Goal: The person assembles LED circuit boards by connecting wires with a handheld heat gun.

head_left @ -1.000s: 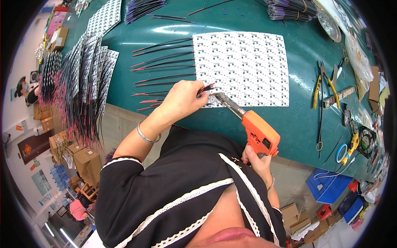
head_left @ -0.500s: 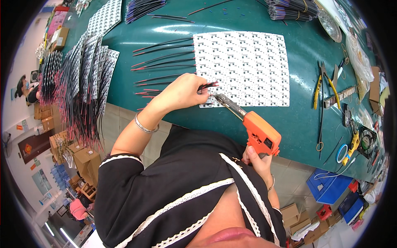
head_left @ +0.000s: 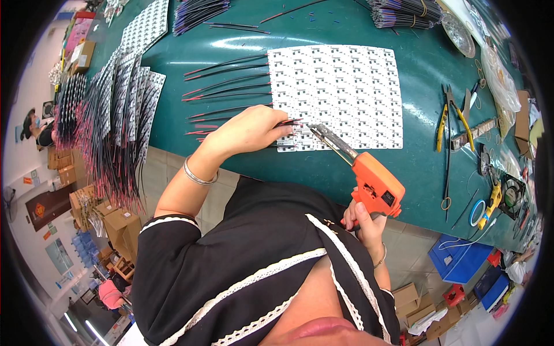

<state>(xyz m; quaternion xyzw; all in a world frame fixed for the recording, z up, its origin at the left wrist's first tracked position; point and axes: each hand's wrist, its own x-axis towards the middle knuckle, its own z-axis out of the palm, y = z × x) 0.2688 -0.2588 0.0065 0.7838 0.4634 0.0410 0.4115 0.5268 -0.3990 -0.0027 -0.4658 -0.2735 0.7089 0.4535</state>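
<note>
A white circuit board panel (head_left: 337,95) with small dark marks in rows lies flat on the green table. Black wires with red ends (head_left: 228,87) stick out from its left edge. My left hand (head_left: 254,128) is closed on a few thin wires (head_left: 293,121), whose tips poke out past the fingers over the panel's lower left corner. My right hand (head_left: 369,224) grips the handle of an orange soldering gun (head_left: 378,183). The gun's metal tip points up and left, a little to the right of the wire tips and over the panel.
Wired panels (head_left: 124,104) hang in a stack over the table's left edge. Bundles of wires (head_left: 407,12) lie at the back. To the right are yellow-handled pliers (head_left: 443,124), a small fan (head_left: 512,196) and a blue tape roll (head_left: 477,213). A blue bin (head_left: 453,259) stands below.
The soldering gun and my right hand have shifted to the right, drawing the tip away from my left fingers. My left hand has barely moved and still holds wires.
</note>
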